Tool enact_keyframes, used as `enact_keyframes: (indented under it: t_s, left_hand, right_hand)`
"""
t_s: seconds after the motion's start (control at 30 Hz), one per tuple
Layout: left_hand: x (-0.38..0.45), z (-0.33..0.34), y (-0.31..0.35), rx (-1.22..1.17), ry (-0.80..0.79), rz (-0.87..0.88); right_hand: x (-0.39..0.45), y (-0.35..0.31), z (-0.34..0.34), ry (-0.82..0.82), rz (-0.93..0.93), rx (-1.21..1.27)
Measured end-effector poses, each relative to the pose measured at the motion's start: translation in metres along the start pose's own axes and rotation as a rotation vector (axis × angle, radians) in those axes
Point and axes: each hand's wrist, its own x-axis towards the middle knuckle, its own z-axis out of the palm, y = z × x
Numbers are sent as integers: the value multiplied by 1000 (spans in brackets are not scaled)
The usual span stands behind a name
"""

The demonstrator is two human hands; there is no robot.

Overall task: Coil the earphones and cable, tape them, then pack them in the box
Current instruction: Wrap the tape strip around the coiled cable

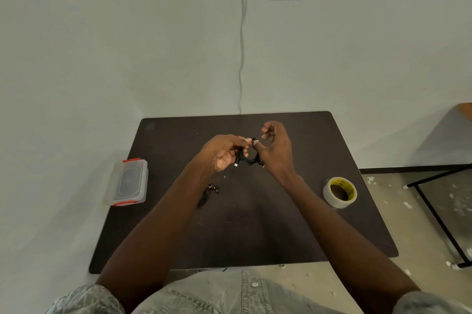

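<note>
Dark table (281,232): far edge against wall; box (129,182), lidded, overhanging left edge; tape roll (339,192) near right edge; earphones (210,192) left of centre. Coiled cable (249,159) held above centre: left hand (224,154) curled round it, right hand (277,150) pinching a small pale strip at its top.

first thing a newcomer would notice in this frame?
Both hands raised over the middle of the dark table: the left hand grips a coiled black cable, the right hand works at its top. Next, the tape roll at right and the closed clear box on the left edge.
</note>
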Motion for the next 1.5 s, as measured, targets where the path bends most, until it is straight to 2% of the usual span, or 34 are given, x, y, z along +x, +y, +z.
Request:
enact_keyframes:
  t_s: [0.1, 0.33, 0.4, 0.5, 0.6, 0.87, 1.17, 1.5]
  left_hand:
    - [-1, -2, -1, 13, -9, 39]
    - [-1, -3, -7, 30, -29, 100]
    - [-3, -1, -4, -7, -75, 42]
    - [-4, 0, 2, -42, -126, -58]
    - [-5, 0, 7, -24, -153, -94]
    - [-7, 5, 8, -27, -132, -60]
    - [-2, 8, 1, -28, -46, -7]
    - [2, 7, 2, -78, -77, 12]
  right_hand:
    - [1, -1, -1, -37, 37, 8]
    - [-3, 1, -5, -45, -33, -107]
    - [-8, 3, -6, 7, -120, -233]
    - [-10, 10, -4, 154, -362, -397]
    - [-8, 11, -4, 223, -449, -446]
    - [-5, 17, -8, 207, -457, -478]
    - [0, 15, -15, 162, -580, -519]
    - [12, 17, -22, 85, -563, -485]
